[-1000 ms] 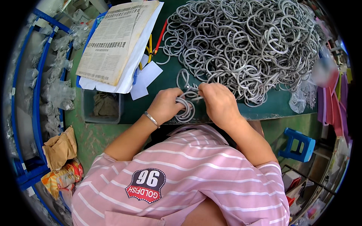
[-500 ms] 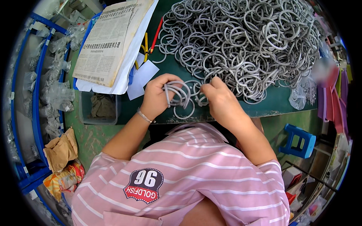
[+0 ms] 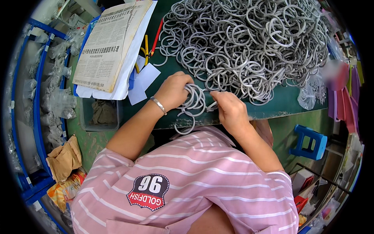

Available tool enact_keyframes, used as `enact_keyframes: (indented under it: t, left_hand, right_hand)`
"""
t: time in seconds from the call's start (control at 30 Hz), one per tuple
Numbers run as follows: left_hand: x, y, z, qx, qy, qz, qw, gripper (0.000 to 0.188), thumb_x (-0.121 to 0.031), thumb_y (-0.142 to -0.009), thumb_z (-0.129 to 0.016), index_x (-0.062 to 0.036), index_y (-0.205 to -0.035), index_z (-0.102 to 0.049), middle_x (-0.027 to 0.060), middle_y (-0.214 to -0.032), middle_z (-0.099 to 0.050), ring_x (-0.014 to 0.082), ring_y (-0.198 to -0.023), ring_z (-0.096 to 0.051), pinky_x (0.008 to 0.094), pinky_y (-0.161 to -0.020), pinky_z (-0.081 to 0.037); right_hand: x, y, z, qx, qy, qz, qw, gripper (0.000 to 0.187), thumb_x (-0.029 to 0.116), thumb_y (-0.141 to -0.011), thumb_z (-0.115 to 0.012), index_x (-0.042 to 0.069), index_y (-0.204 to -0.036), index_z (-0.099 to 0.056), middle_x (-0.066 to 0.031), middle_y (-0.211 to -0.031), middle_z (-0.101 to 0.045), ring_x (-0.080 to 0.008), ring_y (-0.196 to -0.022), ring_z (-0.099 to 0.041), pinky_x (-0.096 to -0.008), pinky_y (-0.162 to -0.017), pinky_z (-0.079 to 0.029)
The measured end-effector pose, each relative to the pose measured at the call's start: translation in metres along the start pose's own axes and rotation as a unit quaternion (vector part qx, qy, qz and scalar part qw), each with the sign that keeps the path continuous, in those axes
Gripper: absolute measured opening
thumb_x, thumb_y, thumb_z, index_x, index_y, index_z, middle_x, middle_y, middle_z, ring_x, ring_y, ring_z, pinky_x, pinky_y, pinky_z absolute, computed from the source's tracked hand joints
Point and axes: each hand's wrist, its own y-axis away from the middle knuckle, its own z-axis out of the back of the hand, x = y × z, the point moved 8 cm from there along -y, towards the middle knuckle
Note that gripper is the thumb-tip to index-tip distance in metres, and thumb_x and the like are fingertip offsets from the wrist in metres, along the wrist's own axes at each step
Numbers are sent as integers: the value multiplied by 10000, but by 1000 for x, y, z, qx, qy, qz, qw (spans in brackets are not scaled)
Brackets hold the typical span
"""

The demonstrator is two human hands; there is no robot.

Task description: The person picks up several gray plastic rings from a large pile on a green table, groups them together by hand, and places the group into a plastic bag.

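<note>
A cluster of grey open rings (image 3: 196, 97) hangs from my left hand (image 3: 174, 92), whose fingers are closed round it near the table's front edge. One ring dangles below the others, over the edge. To the right, my right hand (image 3: 231, 109) pinches a grey ring (image 3: 212, 106), partly hidden by the fingers. A gap separates the two hands. Beyond them a large tangled heap of the same grey rings (image 3: 249, 43) covers much of the dark green table (image 3: 165, 74).
Newspapers (image 3: 111, 46) lie at the left, with white paper slips (image 3: 145, 80), yellow-handled pliers (image 3: 146, 50) and a red pencil (image 3: 157, 35) beside them. A clear plastic tub (image 3: 102, 113) holds a brownish cloth. A blue stool (image 3: 308, 142) stands on the floor at right.
My left hand has shifted right with its rings and turned, so they hang toward my right hand. My right hand has moved slightly down. The lowest ring now dangles past the table edge.
</note>
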Motion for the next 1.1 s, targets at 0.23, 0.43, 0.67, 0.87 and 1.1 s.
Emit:
enact_keyframes:
  t: [0.23, 0.43, 0.67, 0.87, 1.1]
  left_hand:
    - [25, 21, 27, -74, 348, 94, 930, 144, 13, -846, -517, -38, -981, -513, 15, -809, -523, 94, -746, -524, 245, -682, -462]
    - [11, 36, 38, -56, 601, 74, 794, 100, -109, -910, -511, -43, -961, -456, 17, -670, -465, 102, -570, -465, 290, -630, -493]
    - [-25, 50, 7, 108, 143, -85, 980, 220, 16, -649, -662, -36, -698, -454, 70, -791, -497, 212, -699, -489, 275, -617, -401]
    - [-29, 49, -15, 113, 2, -65, 991, 229, 51, -648, -603, -28, -863, -604, 112, -882, -536, 310, -844, -563, 387, -713, -472]
    - [-32, 55, -12, 107, -41, -177, 977, 254, 86, -649, -532, -14, -876, -586, 112, -852, -550, 320, -808, -560, 383, -707, -471]
  right_hand:
    - [3, -4, -6, 68, 10, 4, 998, 281, -53, -700, -565, 34, -966, -600, -121, -797, -610, -311, -704, -594, -423, -631, -474]
    - [-2, -7, -7, 15, -69, -32, 997, 243, -11, -730, -610, 32, -965, -571, -150, -830, -600, -349, -717, -591, -436, -644, -490]
    - [-3, 0, -29, 216, 54, -104, 969, 198, 96, -685, -684, 8, -821, -569, -157, -811, -573, -351, -747, -615, -422, -637, -516]
    - [4, -1, -27, 245, 115, -65, 960, 176, 154, -646, -714, 13, -667, -610, -134, -744, -580, -339, -729, -612, -420, -636, -500]
    - [3, -6, -21, 271, 10, -88, 959, 125, 102, -680, -693, 10, -679, -609, -108, -699, -603, -260, -648, -612, -334, -579, -468]
